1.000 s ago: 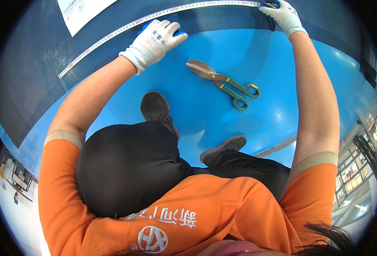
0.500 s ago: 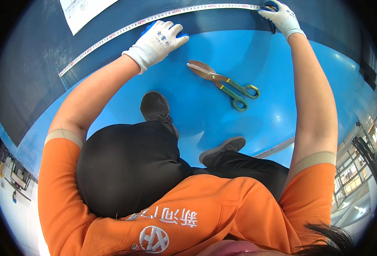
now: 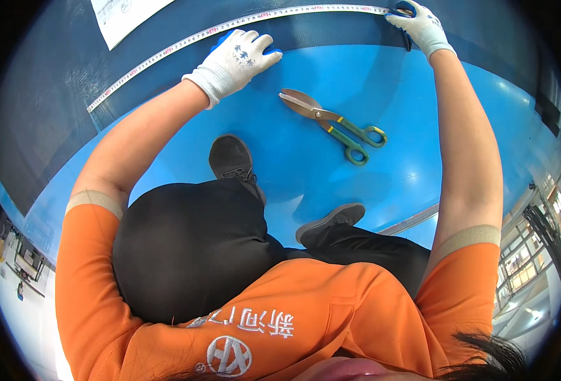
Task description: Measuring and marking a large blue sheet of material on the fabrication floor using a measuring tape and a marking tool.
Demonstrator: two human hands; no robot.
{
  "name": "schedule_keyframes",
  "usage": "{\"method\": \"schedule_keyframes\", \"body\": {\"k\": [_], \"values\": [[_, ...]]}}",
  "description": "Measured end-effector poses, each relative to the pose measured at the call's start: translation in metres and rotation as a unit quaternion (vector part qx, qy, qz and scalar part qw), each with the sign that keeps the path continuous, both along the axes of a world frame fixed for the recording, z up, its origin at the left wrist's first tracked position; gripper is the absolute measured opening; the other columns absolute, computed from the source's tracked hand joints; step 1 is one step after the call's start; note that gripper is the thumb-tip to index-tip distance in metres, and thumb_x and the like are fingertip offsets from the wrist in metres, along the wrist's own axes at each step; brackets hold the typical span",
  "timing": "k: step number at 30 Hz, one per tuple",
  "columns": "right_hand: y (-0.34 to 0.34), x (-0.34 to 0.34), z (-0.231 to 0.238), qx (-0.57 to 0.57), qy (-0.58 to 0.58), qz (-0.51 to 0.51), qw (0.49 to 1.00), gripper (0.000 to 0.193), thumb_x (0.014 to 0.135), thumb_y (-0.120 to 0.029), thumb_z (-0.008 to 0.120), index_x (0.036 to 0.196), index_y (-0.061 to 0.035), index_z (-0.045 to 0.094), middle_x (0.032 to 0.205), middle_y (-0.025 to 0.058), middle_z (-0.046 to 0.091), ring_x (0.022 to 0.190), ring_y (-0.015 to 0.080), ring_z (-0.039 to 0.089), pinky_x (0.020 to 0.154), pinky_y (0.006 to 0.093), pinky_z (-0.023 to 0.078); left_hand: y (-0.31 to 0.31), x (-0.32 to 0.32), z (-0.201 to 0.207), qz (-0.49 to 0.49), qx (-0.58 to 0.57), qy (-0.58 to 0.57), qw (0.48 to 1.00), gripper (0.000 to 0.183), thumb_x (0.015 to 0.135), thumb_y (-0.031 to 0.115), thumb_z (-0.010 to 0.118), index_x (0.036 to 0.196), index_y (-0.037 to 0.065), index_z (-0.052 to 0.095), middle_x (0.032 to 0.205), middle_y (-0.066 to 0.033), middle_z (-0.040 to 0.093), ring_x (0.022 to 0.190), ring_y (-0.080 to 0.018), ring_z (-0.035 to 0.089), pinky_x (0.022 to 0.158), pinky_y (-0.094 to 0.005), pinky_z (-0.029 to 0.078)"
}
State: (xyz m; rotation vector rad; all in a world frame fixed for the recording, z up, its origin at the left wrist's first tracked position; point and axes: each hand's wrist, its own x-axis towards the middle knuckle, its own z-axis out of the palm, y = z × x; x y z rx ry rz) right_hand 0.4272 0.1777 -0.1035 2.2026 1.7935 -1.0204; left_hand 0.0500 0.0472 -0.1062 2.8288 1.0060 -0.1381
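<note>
A white tape measure blade (image 3: pixel 185 42) stretches in an arc across a dark sheet (image 3: pixel 331 30) at the far side. My right hand (image 3: pixel 420 26), in a white glove with a blue palm, is closed around the tape measure's far right end. My left hand (image 3: pixel 229 60), gloved alike, rests curled on the dark sheet just below the blade. Its fingertips are turned under and hidden, so what they grip, if anything, does not show. Between my hands and my feet, tin snips (image 3: pixel 318 114) with green handles lie on a blue surface, their jaws partly apart.
A white printed paper (image 3: pixel 125 19) lies on the dark sheet beyond the blade. My grey shoes (image 3: pixel 231 159) stand on the blue surface (image 3: pixel 395 165), nearer me than the tin snips. Shelving or racks (image 3: pixel 528 260) appear at the far right rim.
</note>
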Motion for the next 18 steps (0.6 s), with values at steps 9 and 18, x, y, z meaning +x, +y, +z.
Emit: {"method": "schedule_keyframes", "body": {"k": [9, 18], "values": [[0.003, 0.004, -0.004, -0.022, -0.016, 0.004, 1.000, 0.044, 0.068, -0.029, 0.075, 0.105, -0.0069, 0.070, 0.106, 0.0162, 0.067, 0.096, 0.0324, 0.063, 0.086, 0.0370, 0.052, 0.001, 0.001, 0.001, -0.001, -0.002, -0.004, 1.000, 0.047, 0.080, 0.000, 0.074, 0.120, 0.022, 0.061, 0.121, -0.0095, 0.058, 0.108, -0.0262, 0.059, 0.098, -0.0351, 0.049], [-0.002, -0.003, 0.001, 0.014, 0.005, -0.005, 1.000, 0.043, 0.068, -0.029, 0.075, 0.106, -0.0078, 0.070, 0.106, 0.0162, 0.067, 0.097, 0.0324, 0.063, 0.088, 0.0368, 0.052, -0.001, -0.001, 0.001, 0.004, -0.002, -0.009, 1.000, 0.046, 0.080, 0.000, 0.073, 0.119, 0.021, 0.062, 0.121, -0.0094, 0.058, 0.109, -0.0260, 0.059, 0.098, -0.0348, 0.049]]}}
